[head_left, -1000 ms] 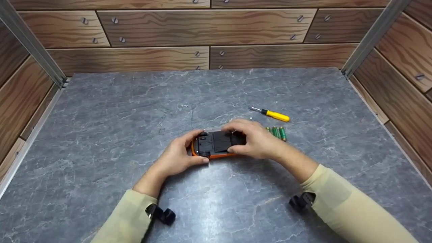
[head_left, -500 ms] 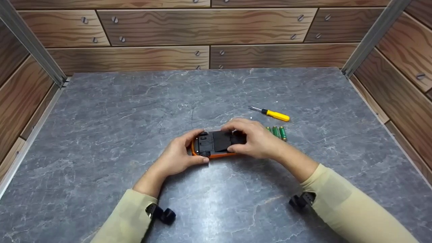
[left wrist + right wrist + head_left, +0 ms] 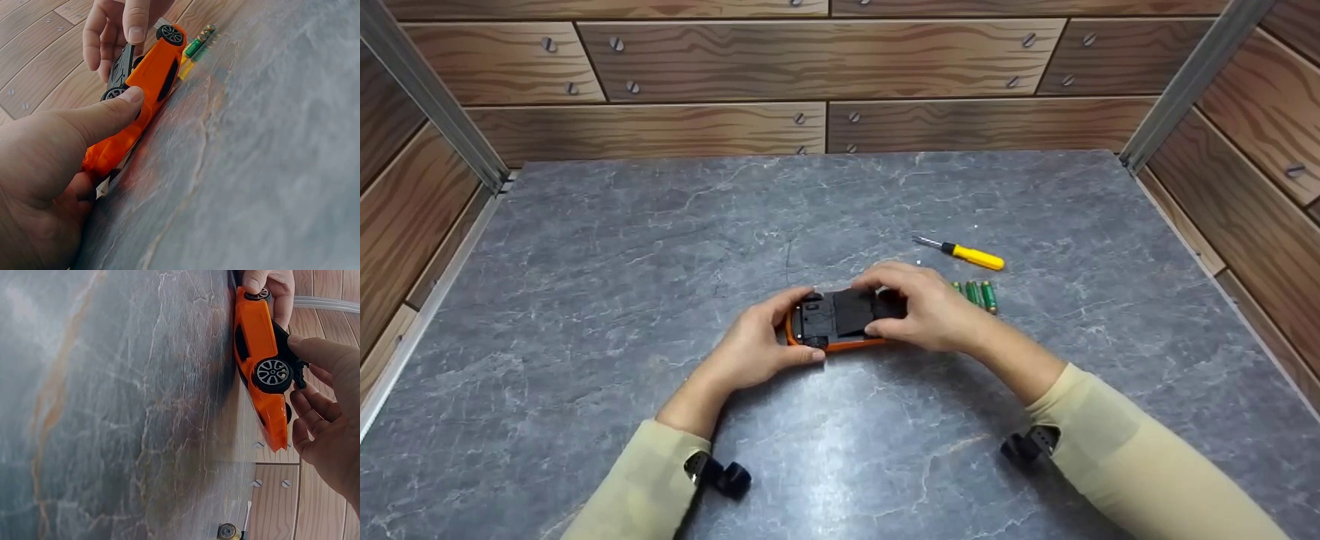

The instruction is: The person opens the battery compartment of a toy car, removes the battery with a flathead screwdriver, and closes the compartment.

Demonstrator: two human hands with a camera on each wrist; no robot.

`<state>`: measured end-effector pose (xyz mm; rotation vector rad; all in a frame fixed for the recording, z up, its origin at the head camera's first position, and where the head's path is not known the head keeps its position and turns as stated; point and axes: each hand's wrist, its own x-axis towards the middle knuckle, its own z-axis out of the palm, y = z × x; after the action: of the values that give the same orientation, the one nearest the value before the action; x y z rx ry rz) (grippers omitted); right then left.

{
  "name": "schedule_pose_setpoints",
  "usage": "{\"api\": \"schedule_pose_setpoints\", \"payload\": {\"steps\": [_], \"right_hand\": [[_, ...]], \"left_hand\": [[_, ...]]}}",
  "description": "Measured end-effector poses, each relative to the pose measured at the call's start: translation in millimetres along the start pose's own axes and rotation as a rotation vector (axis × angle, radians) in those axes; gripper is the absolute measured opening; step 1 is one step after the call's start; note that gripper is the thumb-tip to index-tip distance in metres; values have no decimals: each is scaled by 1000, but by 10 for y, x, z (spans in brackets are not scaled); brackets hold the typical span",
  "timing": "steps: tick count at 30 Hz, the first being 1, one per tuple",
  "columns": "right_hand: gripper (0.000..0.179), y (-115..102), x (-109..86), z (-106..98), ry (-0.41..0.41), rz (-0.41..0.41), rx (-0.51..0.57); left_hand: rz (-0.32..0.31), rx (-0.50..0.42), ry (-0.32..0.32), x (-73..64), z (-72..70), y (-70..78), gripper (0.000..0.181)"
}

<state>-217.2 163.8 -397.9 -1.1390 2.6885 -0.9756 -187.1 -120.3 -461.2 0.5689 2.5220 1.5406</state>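
Note:
An orange toy car (image 3: 816, 320) lies upside down on the table, its black underside facing up. Around its left end my left hand (image 3: 751, 346) grips, with the thumb near a wheel on the near side. My right hand (image 3: 936, 311) pinches a flat black cover (image 3: 853, 312) on the underside between thumb and fingers. Seen in the right wrist view, this cover (image 3: 286, 346) stands tilted up from the underside. Several green batteries (image 3: 988, 295) lie just beyond my right hand, some partly hidden by it.
A yellow-handled screwdriver (image 3: 975, 256) lies behind the batteries, its tip pointing left. The grey marbled table (image 3: 622, 262) is bounded by wood-patterned walls (image 3: 810, 64) at the back and sides. A tiny bright speck (image 3: 919, 262) is near the screwdriver.
The cover's near edge has tilted up very slightly under my right thumb. Both hands and the car otherwise keep their places.

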Motion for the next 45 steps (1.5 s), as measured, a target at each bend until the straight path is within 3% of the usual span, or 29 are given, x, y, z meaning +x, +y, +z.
{"api": "schedule_pose_setpoints", "payload": {"steps": [21, 45], "right_hand": [[49, -6, 4, -10, 4, -25, 26], [50, -11, 0, -15, 10, 13, 52]], "left_hand": [[15, -4, 2, 4, 5, -16, 93], [-3, -4, -6, 2, -1, -7, 93]]}}
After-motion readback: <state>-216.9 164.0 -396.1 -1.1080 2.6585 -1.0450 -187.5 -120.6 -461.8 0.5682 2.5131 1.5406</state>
